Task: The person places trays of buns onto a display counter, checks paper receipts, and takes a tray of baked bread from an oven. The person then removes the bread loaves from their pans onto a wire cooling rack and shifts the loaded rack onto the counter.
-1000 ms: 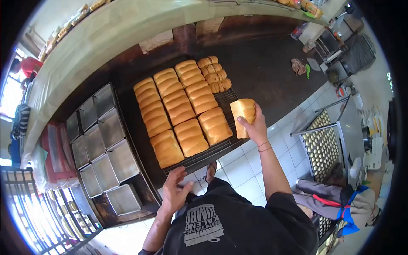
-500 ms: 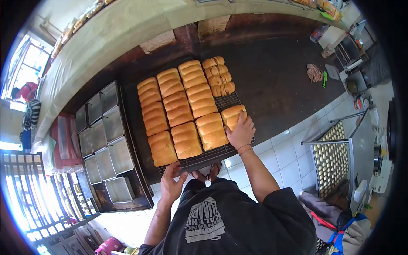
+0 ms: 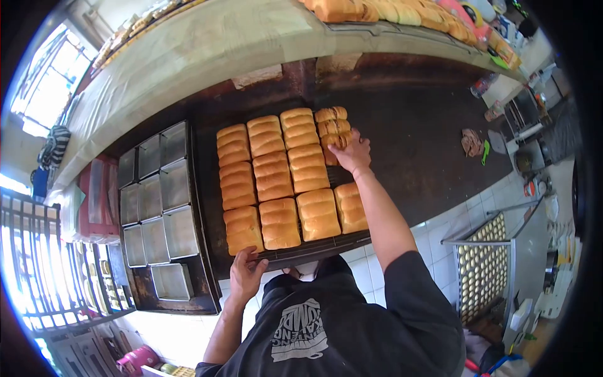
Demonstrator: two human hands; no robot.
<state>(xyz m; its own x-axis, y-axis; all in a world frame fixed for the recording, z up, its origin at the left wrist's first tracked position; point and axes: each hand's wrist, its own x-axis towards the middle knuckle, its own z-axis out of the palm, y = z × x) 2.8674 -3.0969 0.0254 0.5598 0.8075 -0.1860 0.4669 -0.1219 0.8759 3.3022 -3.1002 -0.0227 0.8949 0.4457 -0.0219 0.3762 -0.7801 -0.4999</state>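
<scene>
Several golden loaves (image 3: 274, 175) stand in rows on a black wire rack (image 3: 295, 250) on the dark table. My right hand (image 3: 353, 152) reaches over the rack's right column, its fingers spread around the lower end of a segmented brown loaf (image 3: 333, 125). Below that forearm sits a plain loaf (image 3: 351, 208), partly covered by the arm. At the rack's front left corner my left hand (image 3: 247, 274) touches the edge near a loaf (image 3: 242, 230), thumb and fingers apart, holding no bread.
A dark tray (image 3: 204, 276) of empty metal tins (image 3: 182, 232) lies to the left. More bread (image 3: 402, 14) rests on the shelf above. A cloth (image 3: 471, 143) and green tool (image 3: 485, 152) lie at the right, with a rack of small round pieces (image 3: 483, 270) below.
My right hand has moved up from the front right loaf to the segmented loaf. My left hand stays at the rack's front left corner. The view has shifted, showing more of the shelf.
</scene>
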